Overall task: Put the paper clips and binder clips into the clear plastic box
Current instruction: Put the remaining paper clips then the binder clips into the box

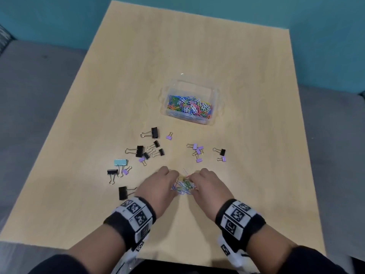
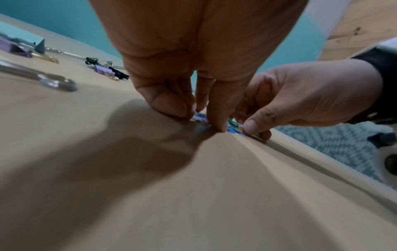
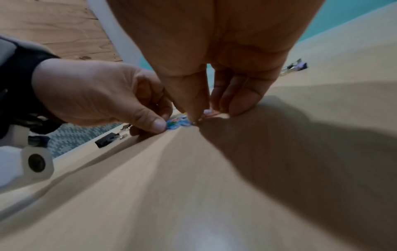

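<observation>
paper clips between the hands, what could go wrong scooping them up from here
The small pile of paper clips lies flat on the table, pinched between the left hand and right hand; some may slip out on the lift. The clear plastic box sits farther back, past scattered binder clips, so dropped clips could land among them.

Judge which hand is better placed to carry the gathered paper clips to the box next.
Right, marginally. Both the left hand and right hand pinch the paper clip pile, but the clear box sits ahead toward the right hand's side.
</observation>
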{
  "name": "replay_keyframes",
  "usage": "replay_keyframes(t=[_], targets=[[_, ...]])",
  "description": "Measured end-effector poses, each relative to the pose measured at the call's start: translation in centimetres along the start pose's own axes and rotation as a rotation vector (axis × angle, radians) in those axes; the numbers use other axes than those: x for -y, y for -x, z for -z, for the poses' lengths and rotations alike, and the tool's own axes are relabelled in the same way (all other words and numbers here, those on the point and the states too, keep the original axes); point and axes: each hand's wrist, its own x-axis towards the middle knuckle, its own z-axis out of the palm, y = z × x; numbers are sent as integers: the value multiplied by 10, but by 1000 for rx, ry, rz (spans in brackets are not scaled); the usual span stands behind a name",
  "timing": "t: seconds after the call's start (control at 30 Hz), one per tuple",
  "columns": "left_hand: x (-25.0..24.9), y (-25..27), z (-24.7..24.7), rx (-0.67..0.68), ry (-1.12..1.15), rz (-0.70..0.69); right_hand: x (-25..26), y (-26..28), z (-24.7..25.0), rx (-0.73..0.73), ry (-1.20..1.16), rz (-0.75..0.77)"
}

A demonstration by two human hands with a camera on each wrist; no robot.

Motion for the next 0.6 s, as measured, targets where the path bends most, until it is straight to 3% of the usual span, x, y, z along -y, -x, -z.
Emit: replay_keyframes(t=[0.3,0.6], targets=[[-1,-20,0,-43,-86,-131,4,-4,-2,-40,-17,-44],[0,-16,-9,-116,-65,-84,7,-4,-1,-82,7,-47]])
